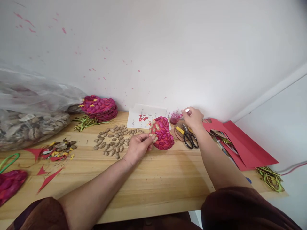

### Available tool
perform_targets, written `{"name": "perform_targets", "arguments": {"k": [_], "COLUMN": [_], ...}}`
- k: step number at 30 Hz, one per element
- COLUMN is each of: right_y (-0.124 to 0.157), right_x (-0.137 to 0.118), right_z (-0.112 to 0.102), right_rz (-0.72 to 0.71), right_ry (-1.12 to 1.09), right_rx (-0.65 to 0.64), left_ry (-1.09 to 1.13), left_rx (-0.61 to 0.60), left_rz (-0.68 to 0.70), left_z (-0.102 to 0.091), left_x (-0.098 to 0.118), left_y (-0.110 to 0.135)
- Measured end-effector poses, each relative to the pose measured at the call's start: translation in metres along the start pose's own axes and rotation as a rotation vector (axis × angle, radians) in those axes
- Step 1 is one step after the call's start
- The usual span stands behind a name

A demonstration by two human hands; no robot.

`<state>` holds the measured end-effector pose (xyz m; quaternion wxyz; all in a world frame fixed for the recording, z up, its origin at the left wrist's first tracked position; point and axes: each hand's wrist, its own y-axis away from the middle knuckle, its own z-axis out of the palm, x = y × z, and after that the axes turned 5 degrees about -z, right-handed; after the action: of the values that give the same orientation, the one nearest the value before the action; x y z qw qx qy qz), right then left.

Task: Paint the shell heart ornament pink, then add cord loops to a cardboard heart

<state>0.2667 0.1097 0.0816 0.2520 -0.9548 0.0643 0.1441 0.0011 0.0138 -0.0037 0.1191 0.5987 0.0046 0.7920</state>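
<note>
My left hand (140, 145) pinches the left edge of a round red disc (164, 134) covered with peanut shells. Most of its shells are painted shiny magenta, while those along the left side are still bare tan. Over a small clear cup of magenta paint (176, 117) my right hand (193, 118) is closed, thumb and fingers pressed together. A small white spot shows at its fingertips, but what it grips cannot be made out. Left of my left hand, loose unpainted peanuts (112, 140) lie spread on the wooden table (153, 179).
Black-handled scissors (189, 139) and a yellow-handled tool (179, 129) lie right of the disc. White paper (134, 119) bears red stars. At left are stacked painted discs (100, 110), a bag of peanuts (31, 124) and scraps (59, 151). Red card (249, 143) lies at right.
</note>
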Motion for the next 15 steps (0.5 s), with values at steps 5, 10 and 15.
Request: {"name": "perform_targets", "arguments": {"k": [5,10,15], "right_y": [0.034,0.096,0.134], "right_x": [-0.011,-0.052,-0.075], "right_z": [-0.023,-0.042,-0.034], "right_rz": [0.005,-0.151,-0.288], "right_ry": [-0.376,-0.757,-0.733], "right_rx": [0.213,0.161,0.197], "left_ry": [0.008,-0.052,-0.162], "left_rx": [-0.008,-0.026,-0.042], "left_rz": [-0.003,0.008,0.056], "left_z": [0.002,0.002,0.001], "left_x": [0.004,0.006,0.005], "left_y": [0.002,0.007,0.009]}}
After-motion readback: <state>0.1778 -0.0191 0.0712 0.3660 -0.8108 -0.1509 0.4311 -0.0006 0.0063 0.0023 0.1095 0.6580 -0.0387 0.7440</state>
